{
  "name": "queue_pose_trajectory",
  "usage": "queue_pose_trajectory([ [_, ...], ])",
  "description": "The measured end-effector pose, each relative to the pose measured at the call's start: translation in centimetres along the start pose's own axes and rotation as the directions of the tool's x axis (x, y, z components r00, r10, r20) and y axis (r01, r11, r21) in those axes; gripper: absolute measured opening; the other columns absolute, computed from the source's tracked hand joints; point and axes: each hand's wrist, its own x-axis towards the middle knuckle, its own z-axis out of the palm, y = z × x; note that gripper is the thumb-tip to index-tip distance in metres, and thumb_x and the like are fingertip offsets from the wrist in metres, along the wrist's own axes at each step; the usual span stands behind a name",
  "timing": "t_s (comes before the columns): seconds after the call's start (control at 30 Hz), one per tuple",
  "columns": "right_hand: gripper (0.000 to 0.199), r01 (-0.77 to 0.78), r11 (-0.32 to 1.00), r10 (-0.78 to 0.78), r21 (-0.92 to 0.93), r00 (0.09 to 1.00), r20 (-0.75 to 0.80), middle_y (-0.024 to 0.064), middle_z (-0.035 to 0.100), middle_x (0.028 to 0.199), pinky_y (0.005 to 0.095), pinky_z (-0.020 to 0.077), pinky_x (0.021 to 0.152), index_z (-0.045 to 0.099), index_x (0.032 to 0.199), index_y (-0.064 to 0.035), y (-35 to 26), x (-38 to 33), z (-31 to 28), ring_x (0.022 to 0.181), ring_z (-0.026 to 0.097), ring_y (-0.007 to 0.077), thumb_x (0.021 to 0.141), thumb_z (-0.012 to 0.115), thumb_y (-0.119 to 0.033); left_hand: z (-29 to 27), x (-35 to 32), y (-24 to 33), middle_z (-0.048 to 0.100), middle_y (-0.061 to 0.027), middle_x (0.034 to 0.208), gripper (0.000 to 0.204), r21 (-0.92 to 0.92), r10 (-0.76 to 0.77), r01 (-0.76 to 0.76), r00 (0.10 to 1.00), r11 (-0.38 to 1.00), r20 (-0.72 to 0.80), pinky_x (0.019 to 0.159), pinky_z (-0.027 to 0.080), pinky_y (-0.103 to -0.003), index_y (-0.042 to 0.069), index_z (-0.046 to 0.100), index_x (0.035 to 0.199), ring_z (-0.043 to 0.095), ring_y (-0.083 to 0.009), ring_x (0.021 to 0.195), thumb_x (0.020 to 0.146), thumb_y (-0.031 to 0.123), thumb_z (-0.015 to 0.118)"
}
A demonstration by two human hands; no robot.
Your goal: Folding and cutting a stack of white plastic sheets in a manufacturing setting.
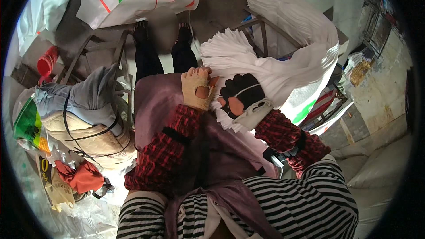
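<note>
A long bundle of white pleated fabric (305, 48) curves from the far right down to my lap, its near end fanning out beneath my right hand. My right hand (242, 95), in a black glove with a pale cuff, is closed over this bundle. Just to its left, my left hand (198, 89) wears a beige fingerless glove. Its fingers are curled at the fabric's edge, and what they hold, if anything, is hidden. A purple apron (155, 115) covers my lap under both hands.
A tied bundle of grey and beige cloth (84, 124) stands left, with a red cup (46, 62) beyond it and red cloth (84, 177) nearer. A metal frame (264, 40) props the fabric. White printed sacking (119, 0) lies ahead on the floor; stuffed sacks (380, 163) sit right.
</note>
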Motion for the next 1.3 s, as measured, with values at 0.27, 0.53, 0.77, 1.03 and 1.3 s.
queue_pose_trajectory([
  [0.27, 0.028, 0.0, 1.0, 0.001, 0.017, 0.998, -0.066, 0.0092, 0.062, 0.083, 0.0452, 0.042, 0.073, 0.069, 0.079, -0.0099, -0.2, -0.3, 0.6, 0.084, 0.057, 0.029, 0.085, 0.066, -0.037, 0.7, -0.2, -0.5, 0.064, -0.0064, 0.101, 0.042, -0.14, 0.022, -0.039, 0.992, 0.989, -0.121, 0.092, 0.04, -0.042, 0.014, 0.062, 0.114, 0.059, -0.0304, 0.099, 0.074, 0.024, 0.071],
  [0.53, 0.029, -0.018, 0.999, 0.017, 0.034, 0.999, 0.041, 0.0099, 0.063, 0.085, 0.0454, 0.0427, 0.074, 0.069, 0.078, -0.0098, -0.2, 0.3, -0.7, 0.086, 0.058, 0.0297, 0.085, 0.065, -0.038, -0.3, -0.8, 0.0, 0.062, -0.0085, 0.108, 0.022, -0.051, 0.085, -0.086, 0.996, 0.995, -0.024, 0.089, 0.039, -0.046, 0.013, 0.068, 0.095, 0.054, -0.0327, 0.106, 0.078, 0.027, 0.072],
  [0.77, 0.027, -0.001, 1.0, 0.001, 0.023, 1.0, 0.007, 0.0086, 0.061, 0.083, 0.0453, 0.0425, 0.074, 0.068, 0.076, -0.0111, -0.1, 0.3, -0.1, 0.085, 0.058, 0.0291, 0.085, 0.065, -0.037, 0.9, -0.5, -0.7, 0.06, -0.0104, 0.119, 0.028, -0.034, 0.167, -0.174, 0.976, 0.984, -0.143, 0.093, 0.037, -0.049, 0.012, 0.068, 0.097, 0.05, -0.0348, 0.117, 0.076, 0.03, 0.073],
  [1.03, 0.029, -0.011, 0.999, 0.009, 0.037, 0.999, 0.051, 0.0084, 0.061, 0.082, 0.0456, 0.0424, 0.074, 0.067, 0.077, -0.0105, -0.1, 0.4, -0.3, 0.085, 0.057, 0.0293, 0.085, 0.065, -0.038, -0.4, 0.1, -0.4, 0.059, -0.0082, 0.123, 0.036, 0.067, 0.149, -0.146, 0.988, 0.987, -0.033, 0.098, 0.036, -0.046, 0.015, 0.068, 0.099, 0.049, -0.0307, 0.121, 0.067, 0.028, 0.076],
  [1.3, 0.03, -0.04, 0.998, 0.037, 0.039, 0.995, 0.092, 0.0106, 0.063, 0.085, 0.0487, 0.0435, 0.078, 0.07, 0.08, -0.0109, -0.2, 0.5, -0.1, 0.089, 0.059, 0.0319, 0.084, 0.065, -0.04, -0.4, 1.2, -0.4, 0.059, -0.0075, 0.116, 0.035, 0.151, 0.2, -0.215, 0.974, 0.965, 0.105, 0.096, 0.036, -0.045, 0.016, 0.069, 0.096, 0.05, -0.0293, 0.114, 0.068, 0.037, 0.074],
])
